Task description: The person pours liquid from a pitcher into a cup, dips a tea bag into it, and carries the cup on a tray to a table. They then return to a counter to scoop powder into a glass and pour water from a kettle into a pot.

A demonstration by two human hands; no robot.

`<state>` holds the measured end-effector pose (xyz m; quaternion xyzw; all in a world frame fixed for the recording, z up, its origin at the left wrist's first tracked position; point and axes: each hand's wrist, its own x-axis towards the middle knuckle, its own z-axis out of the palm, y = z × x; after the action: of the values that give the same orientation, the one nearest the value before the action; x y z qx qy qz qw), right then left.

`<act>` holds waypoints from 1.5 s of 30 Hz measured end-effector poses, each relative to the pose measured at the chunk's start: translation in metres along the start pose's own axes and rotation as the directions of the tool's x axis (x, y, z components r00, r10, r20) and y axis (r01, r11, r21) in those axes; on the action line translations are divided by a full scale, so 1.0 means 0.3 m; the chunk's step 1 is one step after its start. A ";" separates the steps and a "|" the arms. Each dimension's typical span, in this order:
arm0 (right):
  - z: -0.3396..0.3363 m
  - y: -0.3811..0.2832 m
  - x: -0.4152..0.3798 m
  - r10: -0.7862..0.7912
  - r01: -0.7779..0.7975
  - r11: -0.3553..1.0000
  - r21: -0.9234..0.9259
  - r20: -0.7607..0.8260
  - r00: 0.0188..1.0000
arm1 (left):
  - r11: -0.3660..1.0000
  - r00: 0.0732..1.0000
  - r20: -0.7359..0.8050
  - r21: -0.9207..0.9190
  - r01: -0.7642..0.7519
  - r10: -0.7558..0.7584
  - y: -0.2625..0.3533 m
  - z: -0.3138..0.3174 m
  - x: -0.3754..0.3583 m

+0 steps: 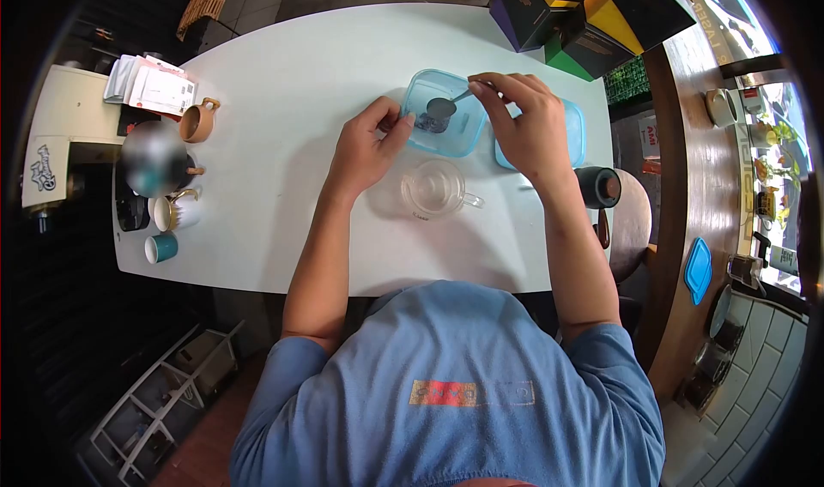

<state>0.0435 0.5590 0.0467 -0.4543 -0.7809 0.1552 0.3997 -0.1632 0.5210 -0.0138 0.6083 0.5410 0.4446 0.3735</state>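
Note:
A light-blue plastic container stands on the white table, with a little dark material at its bottom. My left hand grips the container's left rim between thumb and fingers. In my right hand is the handle of a spoon, pinched at its end; the bowl of the spoon is inside the container. Just below the container sits a clear glass cup, its handle pointing right. A blue lid lies under and beside my right hand.
A dark cylindrical object stands at the table's right edge. Along the left side are a brown cup, a white cup, a teal cup and papers. Dark boxes occupy the back right corner.

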 end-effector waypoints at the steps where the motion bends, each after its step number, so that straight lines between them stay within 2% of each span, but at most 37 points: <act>1: -0.006 0.003 -0.009 -0.003 0.003 1.000 0.004 -0.030 1.000 | 1.000 1.000 0.005 0.009 -0.004 0.004 0.003 0.000 0.002; 7: -0.023 0.018 -0.051 -0.027 0.027 0.994 -0.106 0.002 1.000 | 0.996 0.998 0.012 0.062 -0.061 0.060 0.024 0.004 0.015; 11: -0.005 0.034 -0.071 0.025 -0.025 0.998 -0.053 -0.012 1.000 | 0.993 0.996 0.029 0.082 -0.085 0.083 0.033 0.015 0.024; 17: -0.002 0.049 -0.074 0.077 -0.081 0.995 -0.059 -0.065 0.995 | 0.991 0.993 0.083 0.097 -0.087 0.079 0.047 0.024 0.031; 23: 0.009 0.059 -0.082 0.087 -0.095 0.994 -0.055 -0.136 0.987 | 0.990 0.992 0.066 0.088 -0.110 0.105 0.059 0.039 0.031; 29: 0.002 0.065 -0.083 0.095 -0.123 0.982 -0.142 -0.191 0.977 | 0.988 0.990 0.050 0.075 -0.134 0.130 0.055 0.048 0.031; 31: 0.001 0.061 -0.085 0.228 -0.244 0.968 -0.053 -0.214 0.950 | 0.991 0.994 0.041 0.076 -0.106 0.103 0.062 0.051 0.029; 34: -0.010 0.050 -0.081 0.278 -0.297 0.954 -0.024 -0.292 0.915 | 0.990 0.994 0.037 0.088 -0.107 0.104 0.065 0.055 0.029; 41: -0.055 0.030 -0.083 0.339 -0.343 0.937 0.065 -0.397 0.853 | 0.995 0.998 -0.001 0.080 -0.059 0.059 0.059 0.056 0.026; 43: -0.077 0.022 -0.085 0.429 -0.383 0.903 0.195 -0.422 0.798 | 0.997 1.000 -0.018 0.075 -0.016 0.017 0.056 0.056 0.023; 45: -0.106 0.010 -0.088 0.434 -0.390 0.901 0.193 -0.440 0.786 | 0.999 0.999 -0.017 0.028 0.029 -0.029 0.043 0.055 0.021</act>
<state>0.0765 0.5348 0.0523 -0.6187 -0.5334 0.1587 0.5544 -0.1434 0.5258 -0.0063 0.6019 0.5593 0.4366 0.3666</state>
